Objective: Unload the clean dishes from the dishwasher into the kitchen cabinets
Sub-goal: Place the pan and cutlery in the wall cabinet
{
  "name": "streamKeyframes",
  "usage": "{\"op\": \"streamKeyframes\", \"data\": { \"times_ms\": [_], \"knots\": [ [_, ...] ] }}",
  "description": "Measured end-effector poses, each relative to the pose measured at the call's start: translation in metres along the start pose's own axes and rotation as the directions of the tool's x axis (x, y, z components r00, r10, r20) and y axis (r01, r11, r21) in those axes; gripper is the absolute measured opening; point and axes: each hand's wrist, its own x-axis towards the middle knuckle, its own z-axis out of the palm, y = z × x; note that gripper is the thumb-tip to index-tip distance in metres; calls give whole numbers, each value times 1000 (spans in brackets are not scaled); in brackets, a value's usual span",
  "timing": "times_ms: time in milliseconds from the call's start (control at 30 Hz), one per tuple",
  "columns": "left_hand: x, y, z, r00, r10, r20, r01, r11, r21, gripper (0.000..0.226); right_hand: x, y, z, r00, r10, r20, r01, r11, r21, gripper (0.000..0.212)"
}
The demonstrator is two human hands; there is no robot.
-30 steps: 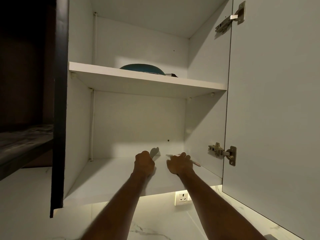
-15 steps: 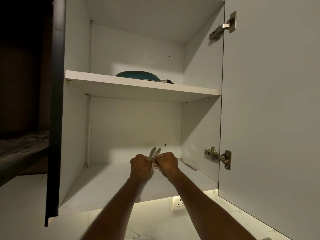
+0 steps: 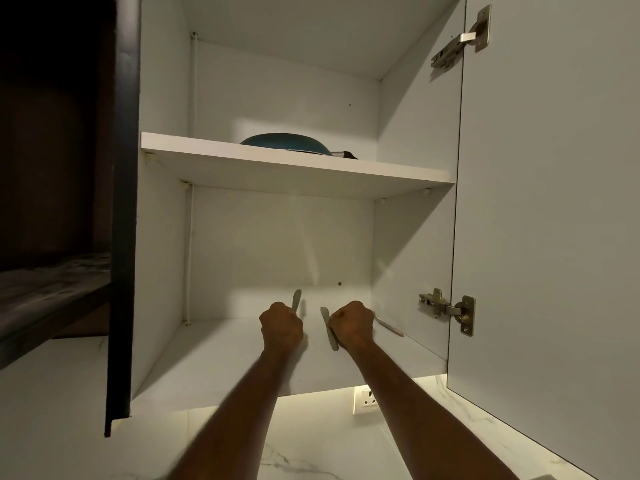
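Observation:
Both of my arms reach up into an open white wall cabinet. My left hand [image 3: 281, 328] is closed around a slim grey utensil [image 3: 296, 299] whose tip sticks up above the fist. My right hand [image 3: 351, 323] grips a second grey utensil [image 3: 329, 329] that points down and rests on the bottom shelf [image 3: 221, 355]. A further pale utensil [image 3: 389, 326] lies on that shelf by the right wall. What kind of utensils they are I cannot tell.
A teal pan [image 3: 287, 143] sits upside down on the upper shelf [image 3: 277, 164]. The cabinet door [image 3: 547, 220] stands open at right, with hinges. A dark open shelf unit [image 3: 52, 202] is at left. A wall socket [image 3: 365, 399] sits below the cabinet on the marble wall.
My hands met in the middle of the bottom shelf half a second ago, then moved apart. Each now holds one utensil, where the two utensils were together.

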Motion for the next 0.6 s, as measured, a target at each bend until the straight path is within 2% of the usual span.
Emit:
{"op": "streamKeyframes", "data": {
  "times_ms": [167,333,467,600],
  "knots": [
    [5,-3,6,1000,-10,6,9,1000,28,21,1,-1,3,998,-69,-2,68,991,-111,25],
    [4,-2,7,1000,15,0,-15,999,50,16,1,-1,3,992,-127,-13,124,983,-133,23],
    [5,-3,8,1000,20,-19,-19,999,41,23,-3,1,5,985,-155,80,169,962,-214,24],
    [3,-2,7,1000,27,-15,-26,999,32,19,-1,2,8,977,-165,137,196,946,-259,20]
  ]
}}
